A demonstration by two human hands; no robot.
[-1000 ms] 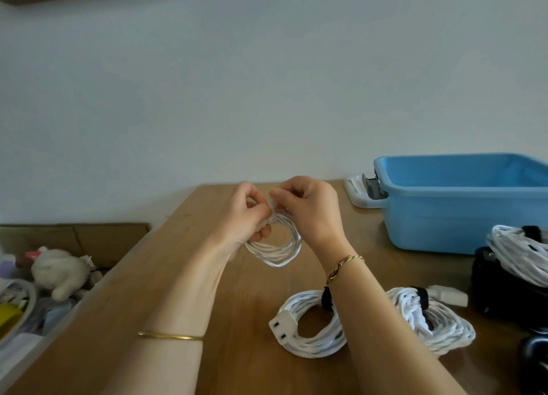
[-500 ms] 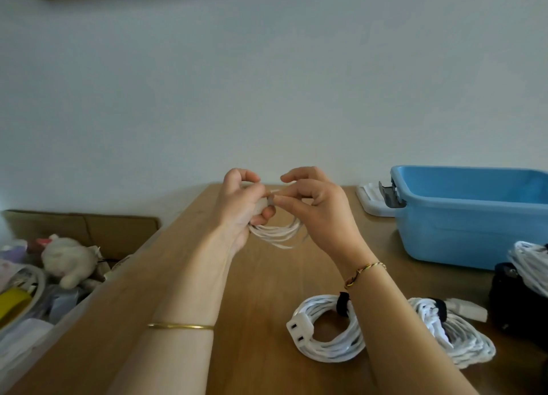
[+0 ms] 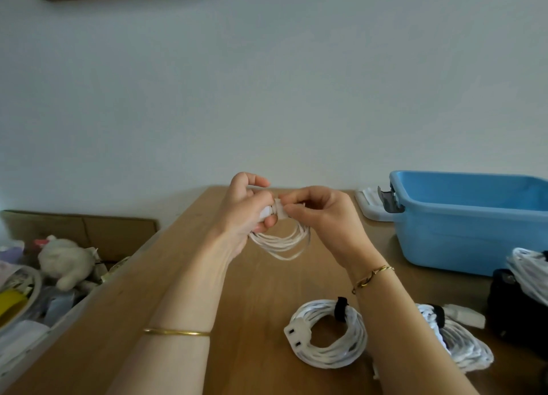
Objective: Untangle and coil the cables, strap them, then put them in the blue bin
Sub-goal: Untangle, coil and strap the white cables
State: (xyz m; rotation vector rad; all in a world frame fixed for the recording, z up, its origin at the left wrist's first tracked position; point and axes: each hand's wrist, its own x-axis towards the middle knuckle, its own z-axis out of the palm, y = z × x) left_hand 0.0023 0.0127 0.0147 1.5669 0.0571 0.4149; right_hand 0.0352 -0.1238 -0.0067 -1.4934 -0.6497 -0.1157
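Coil of white cable (image 3: 280, 242) hangs pinched between left hand (image 3: 241, 209) and right hand (image 3: 324, 216), fingers hiding its top.

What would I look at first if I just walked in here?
The left hand and right hand meet in the middle above the wooden table, gripping a small white cable wound into loops. To the right sits a big blue bin. Nearer the camera, a bundled white cord lies on the table with a black strap round it.
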